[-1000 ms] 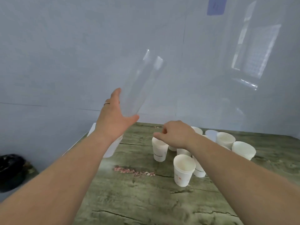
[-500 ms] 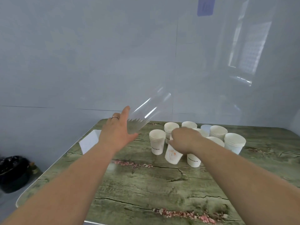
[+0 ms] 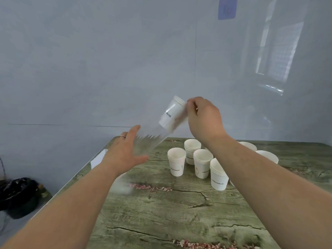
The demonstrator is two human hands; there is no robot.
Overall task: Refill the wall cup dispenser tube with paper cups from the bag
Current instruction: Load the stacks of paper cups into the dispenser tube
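Sliding a white paper cup stack (image 3: pixel 172 114) into the tilted clear plastic tube (image 3: pixel 152 141).
Left hand (image 3: pixel 125 155) wrapped round the tube's low end, right hand (image 3: pixel 203 119) pinching the rim. Light, thin, easy to squash; best held softly by the rim.

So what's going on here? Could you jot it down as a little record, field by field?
Setting: green wood-grain table against a pale wall
Left hand: holds the lower end of a clear tube, tilted up to the right
Right hand: at the tube's upper end, feeding in a white paper cup
Cup in tube: near the top, bottom end leading
Cups on table: several upright white stacks, right of the tube
Floor, left: black bag
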